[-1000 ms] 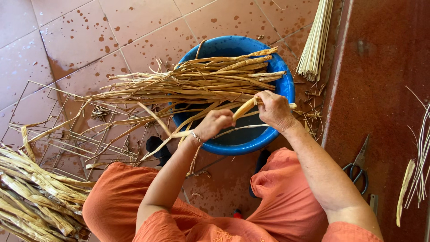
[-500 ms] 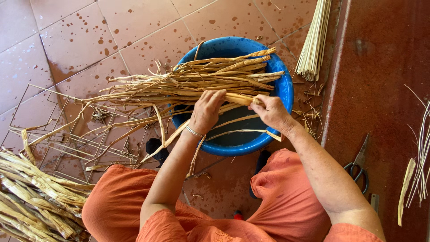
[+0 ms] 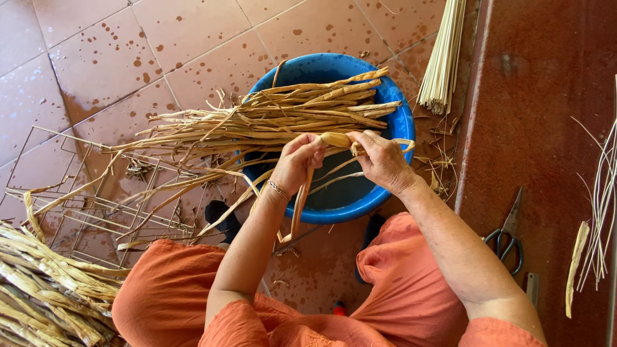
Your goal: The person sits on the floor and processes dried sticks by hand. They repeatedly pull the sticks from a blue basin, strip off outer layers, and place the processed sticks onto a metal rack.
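Your left hand (image 3: 297, 162) and your right hand (image 3: 380, 159) meet over the round blue plastic basin (image 3: 392, 128), and both sets of fingers are clenched on one pale yellow dried plant strip (image 3: 337, 139). The short thick part of that strip spans the small gap between your two hands, while a long thin tail of it hangs down from your left fingers across your left forearm. Just beyond your fingers, a loose bundle of dried tan fibre stalks (image 3: 257, 122) lies across the basin's rim and spreads out to the left of your left hand. Farther left and below those stalks, a thin wire grid frame (image 3: 83, 193) rests flat on the reddish tiled floor (image 3: 96, 58). A second heap of dried stalks (image 3: 45, 283) sits well to the left of your left elbow. Beyond your right fingers, a tight bundle of thin pale straight reeds (image 3: 443, 54) lies on the floor. To the right of your right forearm, a pair of black-handled scissors (image 3: 508, 234) lies on the dark red step (image 3: 546, 96).
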